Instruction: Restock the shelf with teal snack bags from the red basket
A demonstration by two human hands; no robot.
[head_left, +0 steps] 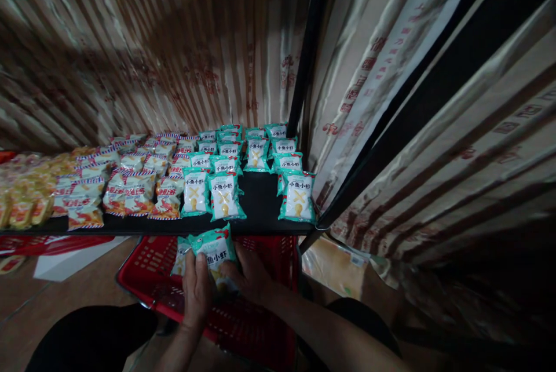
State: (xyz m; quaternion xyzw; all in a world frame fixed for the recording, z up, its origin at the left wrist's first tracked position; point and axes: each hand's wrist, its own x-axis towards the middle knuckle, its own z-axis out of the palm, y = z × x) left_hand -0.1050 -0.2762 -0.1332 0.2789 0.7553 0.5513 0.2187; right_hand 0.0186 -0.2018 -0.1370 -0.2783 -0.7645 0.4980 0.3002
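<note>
Both my hands hold a teal-and-white snack bag (214, 244) above a red plastic basket (145, 270). My left hand (196, 288) grips its left side with the thumb on the front. From the right, my right hand (251, 276) closes on the lower right side. Another teal snack bag (179, 257) shows partly behind my left hand; whether that hand holds it too I cannot tell. Just beyond, teal snack bags stand in rows on a black shelf (260, 204), with one front bag (226, 195) on the left and another at the right end.
Orange-and-white snack bags (130, 192) and yellow packets (26, 204) fill the shelf's left part. A black post (310, 53) rises at the back right corner. Pleated printed curtains (195, 42) hang behind and to the right. A cardboard box (334, 265) sits on the floor beneath.
</note>
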